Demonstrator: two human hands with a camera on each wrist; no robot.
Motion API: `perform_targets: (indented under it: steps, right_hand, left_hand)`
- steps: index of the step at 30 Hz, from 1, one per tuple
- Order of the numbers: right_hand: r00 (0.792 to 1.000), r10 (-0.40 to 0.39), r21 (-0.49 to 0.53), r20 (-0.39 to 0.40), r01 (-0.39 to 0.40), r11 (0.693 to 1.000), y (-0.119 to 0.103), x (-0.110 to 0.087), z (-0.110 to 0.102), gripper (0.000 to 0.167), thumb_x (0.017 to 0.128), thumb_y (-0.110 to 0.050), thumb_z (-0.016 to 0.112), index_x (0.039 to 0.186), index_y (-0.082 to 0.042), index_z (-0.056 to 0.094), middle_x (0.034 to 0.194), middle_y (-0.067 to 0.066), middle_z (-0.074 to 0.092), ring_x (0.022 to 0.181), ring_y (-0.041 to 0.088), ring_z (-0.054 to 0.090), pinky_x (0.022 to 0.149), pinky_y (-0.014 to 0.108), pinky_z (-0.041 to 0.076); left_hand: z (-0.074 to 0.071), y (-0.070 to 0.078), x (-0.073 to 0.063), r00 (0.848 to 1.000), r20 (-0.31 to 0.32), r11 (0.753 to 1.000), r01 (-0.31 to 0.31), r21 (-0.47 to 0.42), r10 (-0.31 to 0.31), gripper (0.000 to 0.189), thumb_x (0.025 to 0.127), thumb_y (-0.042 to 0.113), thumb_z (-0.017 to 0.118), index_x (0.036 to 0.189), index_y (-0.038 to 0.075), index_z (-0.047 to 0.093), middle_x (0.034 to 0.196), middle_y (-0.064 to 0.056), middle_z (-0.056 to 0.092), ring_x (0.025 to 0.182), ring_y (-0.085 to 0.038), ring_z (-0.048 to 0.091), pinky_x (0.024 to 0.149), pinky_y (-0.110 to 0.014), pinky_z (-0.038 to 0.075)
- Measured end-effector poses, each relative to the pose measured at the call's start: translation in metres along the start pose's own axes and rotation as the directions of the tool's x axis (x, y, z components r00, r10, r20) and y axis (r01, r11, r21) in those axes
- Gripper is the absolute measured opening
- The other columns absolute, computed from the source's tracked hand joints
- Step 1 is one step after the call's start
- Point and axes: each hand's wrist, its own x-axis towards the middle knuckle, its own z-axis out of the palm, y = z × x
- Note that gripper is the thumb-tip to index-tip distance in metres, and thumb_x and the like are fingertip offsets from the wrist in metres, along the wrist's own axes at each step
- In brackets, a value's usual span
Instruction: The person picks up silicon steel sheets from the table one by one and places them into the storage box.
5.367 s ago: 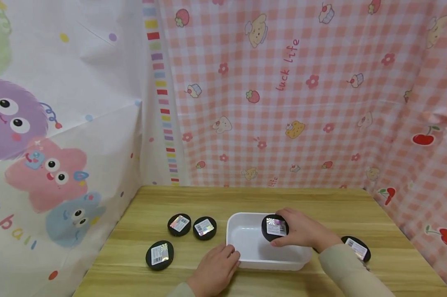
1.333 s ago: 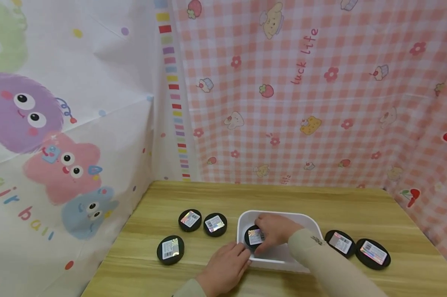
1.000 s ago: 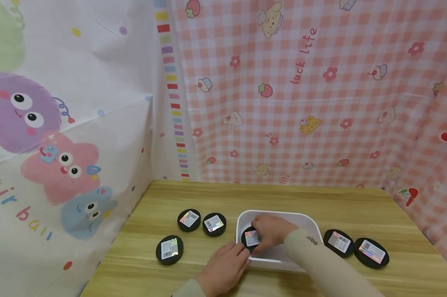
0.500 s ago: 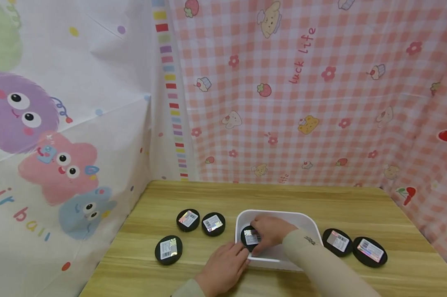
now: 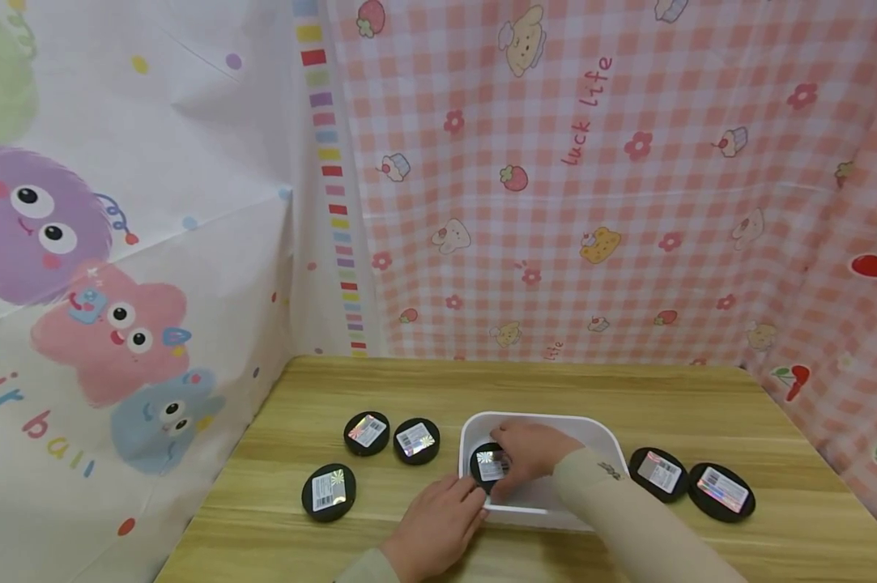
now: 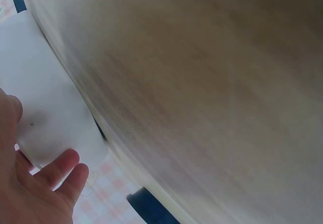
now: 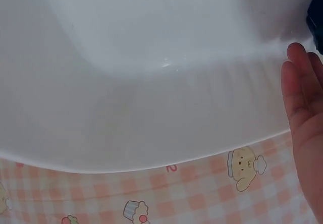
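Observation:
In the head view, a white rectangular tub (image 5: 591,433) stands on the wooden table. Inside its left end is a black round disc (image 5: 487,467) with a barcode label. My right hand (image 5: 533,455) reaches in and holds this disc by its edges, fingers at the far side and thumb at the near side. My left hand (image 5: 438,522) holds the tub's front left corner. In the left wrist view its fingers (image 6: 60,168) lie against the white wall. The right wrist view shows the right hand's fingers (image 7: 298,75) beside a dark edge of the disc (image 7: 317,22).
Left of the tub lie three similar labelled discs: a front one (image 5: 329,492), a back one (image 5: 367,433) and one nearer the tub (image 5: 416,441). Two more, an inner disc (image 5: 658,474) and an outer disc (image 5: 721,492), lie to its right. Patterned curtains (image 5: 555,202) border the table.
Since the oldest frame, my right hand has lowered the disc from above the tub into its left end. Over the last second both hands stay almost still; the head view shifts slightly.

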Motion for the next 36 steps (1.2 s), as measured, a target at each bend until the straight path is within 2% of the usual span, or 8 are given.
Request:
perform_targets:
  steps: [4,8,15,20,25,28,36]
  right_hand:
    - [0.997,0.071,0.073,0.04,-0.074,0.995,-0.001,-0.004,-0.011,0.095,0.07,-0.063,0.083,0.139,-0.003,0.056,0.132,0.008,0.064,0.119,0.022,0.062,0.107,0.041,0.048]
    - [0.994,0.103,0.119,0.037,-0.106,0.987,0.003,-0.009,-0.016,0.093,0.073,-0.063,0.081,0.142,-0.006,0.055,0.142,0.012,0.06,0.13,0.027,0.058,0.11,0.045,0.045]
    - [0.996,0.087,0.217,-0.021,-0.081,0.973,0.011,-0.022,-0.025,0.086,0.077,-0.057,0.081,0.138,-0.001,0.058,0.142,0.022,0.057,0.131,0.035,0.056,0.11,0.05,0.044]
    - [0.995,0.089,0.22,-0.038,-0.079,0.972,0.017,-0.032,-0.03,0.082,0.081,-0.057,0.076,0.138,-0.001,0.058,0.142,0.02,0.057,0.131,0.035,0.056,0.11,0.051,0.044]
    - [0.992,0.103,0.236,-0.074,-0.083,0.968,0.021,-0.041,-0.033,0.079,0.082,-0.056,0.076,0.137,-0.002,0.058,0.13,0.018,0.064,0.119,0.033,0.062,0.101,0.052,0.049]
    - [0.99,0.101,0.254,-0.094,-0.074,0.964,0.025,-0.044,-0.033,0.077,0.082,-0.056,0.075,0.135,-0.004,0.058,0.124,0.017,0.065,0.112,0.031,0.064,0.096,0.053,0.051]
    - [0.985,0.067,0.256,-0.157,-0.025,0.966,0.032,-0.055,-0.031,0.068,0.087,-0.054,0.069,0.132,-0.004,0.061,0.122,0.015,0.065,0.111,0.032,0.064,0.095,0.053,0.051]
  left_hand:
    - [0.0,0.0,0.001,1.0,0.008,1.0,0.002,-0.003,-0.002,0.015,0.104,0.033,0.052,0.097,0.021,0.055,0.095,0.007,0.055,0.087,-0.011,0.053,0.078,-0.027,0.048]
    - [-0.001,0.001,0.0,1.0,0.03,1.0,0.006,-0.008,-0.006,0.016,0.106,0.034,0.049,0.098,0.021,0.055,0.096,0.007,0.055,0.088,-0.011,0.053,0.08,-0.027,0.048]
    - [-0.003,0.001,0.0,0.996,0.082,0.999,0.019,-0.032,-0.017,0.02,0.108,0.035,0.042,0.102,0.022,0.056,0.099,0.008,0.055,0.092,-0.011,0.053,0.085,-0.028,0.049]
    - [0.003,-0.001,-0.001,0.999,0.042,1.0,0.011,-0.012,-0.01,0.017,0.107,0.035,0.046,0.1,0.022,0.055,0.097,0.008,0.054,0.09,-0.011,0.053,0.083,-0.027,0.048]
    - [0.003,0.0,0.0,1.0,0.022,1.0,0.006,-0.009,-0.006,0.016,0.106,0.034,0.048,0.1,0.021,0.055,0.097,0.008,0.055,0.09,-0.012,0.053,0.082,-0.028,0.048]
    - [0.001,0.0,0.001,0.999,0.038,1.0,0.013,-0.023,-0.012,0.016,0.106,0.034,0.048,0.1,0.021,0.055,0.097,0.007,0.055,0.09,-0.012,0.053,0.082,-0.028,0.049]
    - [-0.003,0.002,0.002,0.995,0.097,0.997,0.038,-0.061,-0.032,0.018,0.108,0.034,0.045,0.103,0.022,0.056,0.099,0.007,0.055,0.092,-0.012,0.053,0.084,-0.029,0.049]
